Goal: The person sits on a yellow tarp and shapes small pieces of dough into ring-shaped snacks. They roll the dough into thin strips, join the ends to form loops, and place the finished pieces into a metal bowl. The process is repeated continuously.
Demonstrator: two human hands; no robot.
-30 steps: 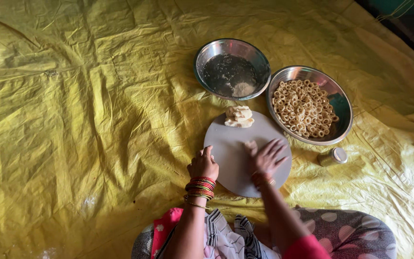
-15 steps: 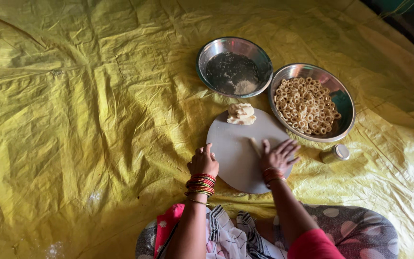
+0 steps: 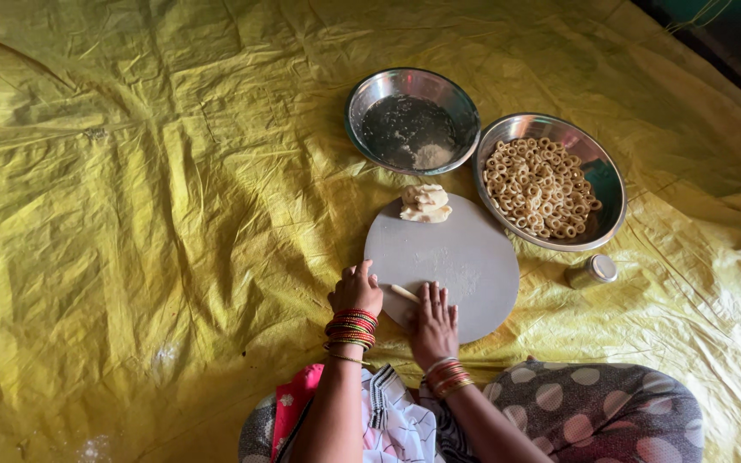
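Compared with the frame half a second earlier, our right hand [image 3: 432, 324] has drawn back from the right part of the round grey board [image 3: 443, 257] to its near edge, and now lies close beside our left hand [image 3: 357, 291].

Step in hand, as we judge it: rolling a small strip of dough [image 3: 404, 293] into a thin rope on the board. The strip lies on the near left part of the board, between the two hands, its right end running under the right fingers.

Hand state:
- Right hand: flat, fingers extended and together, palm down, pressing on the board and the end of the strip. It grips nothing.
- Left hand: loosely curled at the left rim of the board, fingertips at the strip's left end. We cannot tell whether it pinches the dough or only steadies the board.

The next move, in our judgement, calls for light, even pressure, so that the strip thins without breaking.

Surrounding items: a lump of dough [image 3: 424, 204] rests at the far edge of the board. Beyond it stands a steel bowl [image 3: 412, 120], nearly empty. To its right, a steel plate [image 3: 549, 180] holds many small dough rings. A small capped jar [image 3: 591, 271] lies beside the board on the yellow sheet [image 3: 147, 197].
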